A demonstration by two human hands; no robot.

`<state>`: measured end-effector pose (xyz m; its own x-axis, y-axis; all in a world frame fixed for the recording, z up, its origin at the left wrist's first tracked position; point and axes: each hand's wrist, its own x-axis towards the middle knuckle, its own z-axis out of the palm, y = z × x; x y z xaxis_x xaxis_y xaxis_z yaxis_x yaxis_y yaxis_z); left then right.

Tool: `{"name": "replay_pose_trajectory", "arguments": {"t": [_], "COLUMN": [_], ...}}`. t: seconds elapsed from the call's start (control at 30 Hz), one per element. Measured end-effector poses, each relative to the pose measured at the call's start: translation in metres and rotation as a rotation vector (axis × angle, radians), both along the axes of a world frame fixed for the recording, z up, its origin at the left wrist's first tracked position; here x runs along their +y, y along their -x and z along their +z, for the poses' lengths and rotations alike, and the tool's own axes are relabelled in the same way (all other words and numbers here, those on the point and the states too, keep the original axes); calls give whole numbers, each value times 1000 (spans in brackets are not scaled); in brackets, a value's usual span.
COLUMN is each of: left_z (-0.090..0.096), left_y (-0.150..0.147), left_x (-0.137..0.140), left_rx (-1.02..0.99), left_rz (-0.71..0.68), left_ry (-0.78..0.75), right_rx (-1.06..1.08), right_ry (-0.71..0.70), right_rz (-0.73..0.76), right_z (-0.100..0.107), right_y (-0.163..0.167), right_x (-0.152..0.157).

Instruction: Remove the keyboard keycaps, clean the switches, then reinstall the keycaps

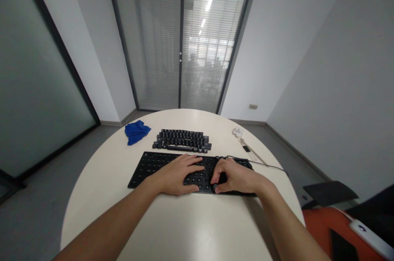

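A black keyboard lies across the middle of a round white table. My left hand rests flat on the keyboard's middle, fingers spread and pointing right. Just to its right, my right hand sits on the keyboard's right part with its fingers curled down and thumb and forefinger close together. What is under those fingertips is hidden. Behind the keyboard, a block of black keycaps is laid out in rows.
A crumpled blue cloth lies at the back left of the table. A small white item with a thin tool lies back right, and a cable runs off the keyboard's right end. An orange chair stands at the right.
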<state>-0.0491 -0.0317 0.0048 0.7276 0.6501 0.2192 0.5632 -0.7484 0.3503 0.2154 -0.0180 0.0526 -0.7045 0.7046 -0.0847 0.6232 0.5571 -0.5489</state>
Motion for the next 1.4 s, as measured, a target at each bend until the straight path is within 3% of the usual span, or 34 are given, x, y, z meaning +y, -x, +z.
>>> {"name": "replay_pose_trajectory", "arguments": {"t": [0.37,0.73,0.9,1.07,1.17,1.3,1.4], "left_z": [0,-2,3,8,12,12,11], "left_y": [-1,-1,1,15,24,28,25], "left_x": [0,-2,-4,1,4,6,6], "left_rx": [24,28,27,27,22,-5,-12], "left_rz": [15,24,21,66,119,123,124], "left_ry": [14,-21,-15,-42,-46,-51,-69], "right_rx": [-41,-182,-139,-63,31,99,86], "right_ry": [29,14,67,26,-86,-421,-509], "right_rz": [-105,-94,-102,-52,-115,-271,-276], "right_z": [6,8,5,4,-2,-17,-28], "right_y": [7,17,13,10,12,20,26], "right_x": [-5,-5,-4,-5,1,18,30]}}
